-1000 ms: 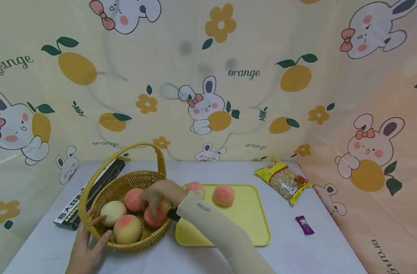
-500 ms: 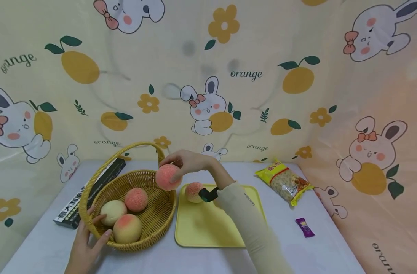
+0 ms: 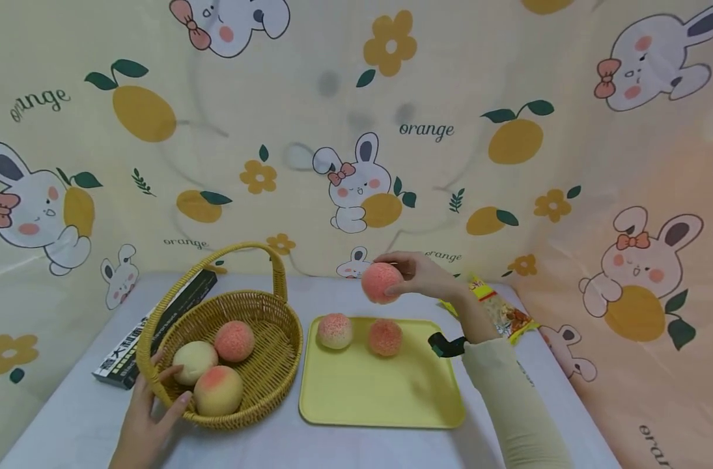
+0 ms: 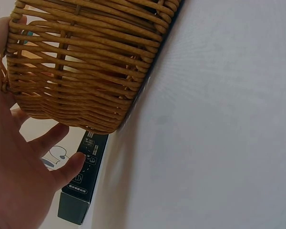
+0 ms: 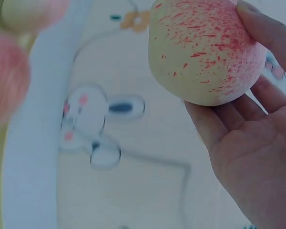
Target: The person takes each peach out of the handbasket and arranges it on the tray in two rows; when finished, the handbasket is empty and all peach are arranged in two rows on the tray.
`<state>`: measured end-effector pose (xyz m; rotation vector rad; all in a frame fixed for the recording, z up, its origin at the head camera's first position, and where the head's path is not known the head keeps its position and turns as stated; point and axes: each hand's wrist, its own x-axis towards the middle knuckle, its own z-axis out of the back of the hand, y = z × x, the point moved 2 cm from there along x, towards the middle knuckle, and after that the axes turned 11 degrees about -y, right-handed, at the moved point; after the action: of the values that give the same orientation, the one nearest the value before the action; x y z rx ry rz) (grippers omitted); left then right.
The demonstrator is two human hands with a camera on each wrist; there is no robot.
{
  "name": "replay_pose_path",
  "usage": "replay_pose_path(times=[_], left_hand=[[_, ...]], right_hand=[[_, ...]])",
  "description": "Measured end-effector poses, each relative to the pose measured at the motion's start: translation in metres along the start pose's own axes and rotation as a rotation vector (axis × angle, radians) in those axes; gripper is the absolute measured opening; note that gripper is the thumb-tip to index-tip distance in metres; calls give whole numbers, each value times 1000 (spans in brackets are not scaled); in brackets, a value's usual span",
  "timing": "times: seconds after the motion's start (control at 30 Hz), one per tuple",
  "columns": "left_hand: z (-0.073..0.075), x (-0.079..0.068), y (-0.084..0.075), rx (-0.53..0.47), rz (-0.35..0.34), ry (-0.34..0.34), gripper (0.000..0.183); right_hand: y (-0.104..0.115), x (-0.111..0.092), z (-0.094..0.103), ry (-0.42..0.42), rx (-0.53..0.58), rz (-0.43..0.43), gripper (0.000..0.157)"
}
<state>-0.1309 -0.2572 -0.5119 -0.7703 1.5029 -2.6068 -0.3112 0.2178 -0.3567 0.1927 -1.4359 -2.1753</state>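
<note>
Left fingers (image 3: 175, 411) resting loosely on the basket (image 3: 265, 355), right fingers (image 5: 208, 120) grasping a peach (image 3: 380, 282) should lower it gently onto bare tray (image 3: 385, 398).

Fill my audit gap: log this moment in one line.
Right hand: holds peach aloft | left hand: touches basket | tray: two peaches | basket: three peaches

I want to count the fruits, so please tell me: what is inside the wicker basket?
Inside the wicker basket I see a pink peach, a pale peach and a red-topped peach. What is directly beneath them is covered.
</note>
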Motion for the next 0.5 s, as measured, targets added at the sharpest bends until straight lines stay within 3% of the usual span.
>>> replay_pose_path(times=[0.27,0.5], left_hand=[[-1,-1,-2,12,31,7,53],[-2,1,-2,4,71,16,65]], right_hand=[[-14,-25,30,-37,-17,-61,57],[-39,-48,40,-36,-77,-103,57]])
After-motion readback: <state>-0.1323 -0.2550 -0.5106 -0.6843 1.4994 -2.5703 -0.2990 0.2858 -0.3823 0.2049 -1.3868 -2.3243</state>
